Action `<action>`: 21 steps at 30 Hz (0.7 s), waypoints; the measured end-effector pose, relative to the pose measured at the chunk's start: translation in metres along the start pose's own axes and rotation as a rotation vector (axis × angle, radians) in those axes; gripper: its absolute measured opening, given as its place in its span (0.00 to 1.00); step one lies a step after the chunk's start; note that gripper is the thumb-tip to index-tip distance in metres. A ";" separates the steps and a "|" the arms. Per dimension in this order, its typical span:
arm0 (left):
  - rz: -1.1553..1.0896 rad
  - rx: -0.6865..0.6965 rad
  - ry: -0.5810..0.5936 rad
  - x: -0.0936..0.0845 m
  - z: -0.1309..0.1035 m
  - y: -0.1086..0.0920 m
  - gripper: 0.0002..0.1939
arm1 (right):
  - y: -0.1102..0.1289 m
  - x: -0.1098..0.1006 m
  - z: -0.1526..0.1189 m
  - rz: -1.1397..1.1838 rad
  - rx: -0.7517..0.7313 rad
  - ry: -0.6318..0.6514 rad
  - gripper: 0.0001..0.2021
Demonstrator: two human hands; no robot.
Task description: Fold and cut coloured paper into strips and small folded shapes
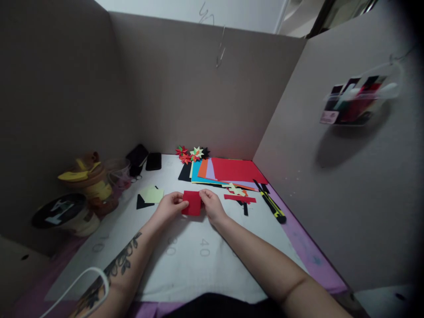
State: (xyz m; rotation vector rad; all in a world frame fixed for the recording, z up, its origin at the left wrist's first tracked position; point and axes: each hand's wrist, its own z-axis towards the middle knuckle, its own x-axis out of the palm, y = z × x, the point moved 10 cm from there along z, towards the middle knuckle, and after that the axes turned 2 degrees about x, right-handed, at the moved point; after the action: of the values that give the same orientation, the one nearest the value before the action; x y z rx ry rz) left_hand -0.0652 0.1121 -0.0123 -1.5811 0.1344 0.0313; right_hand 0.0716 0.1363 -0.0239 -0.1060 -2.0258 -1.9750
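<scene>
A small red paper square (192, 204) is held up just above the white mat, between my two hands. My left hand (171, 206) pinches its left edge, the thumb lying on the front. On the right side my right hand (212, 204) grips the upper right corner between thumb and fingers. To the left of my left hand lie pale green paper squares (153, 195) and a black paper piece (143, 202). Red paper strips (240, 198) and pale cut strips (234, 189) lie to the right of my right hand.
Coloured paper sheets (236, 170) are fanned at the back, beside folded paper stars (196, 153). A yellow-black utility knife (273, 204) lies at the right. Pots (88, 181) and a lidded tub (71, 214) crowd the left. Grey partitions (205, 88) enclose the table.
</scene>
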 end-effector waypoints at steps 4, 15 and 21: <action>-0.005 0.018 -0.090 -0.013 0.000 -0.002 0.12 | 0.003 0.009 -0.004 -0.061 -0.042 0.075 0.15; 0.095 -0.039 0.015 -0.010 -0.004 -0.008 0.16 | 0.004 0.010 -0.009 -0.105 -0.032 0.086 0.13; 0.058 0.012 -0.052 -0.015 -0.003 -0.012 0.14 | 0.005 0.015 -0.012 -0.149 -0.028 0.110 0.12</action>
State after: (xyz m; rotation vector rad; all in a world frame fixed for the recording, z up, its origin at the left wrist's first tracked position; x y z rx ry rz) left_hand -0.0786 0.1103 0.0011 -1.5632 0.1397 0.1162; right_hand 0.0610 0.1227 -0.0147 0.1491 -1.9880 -2.0494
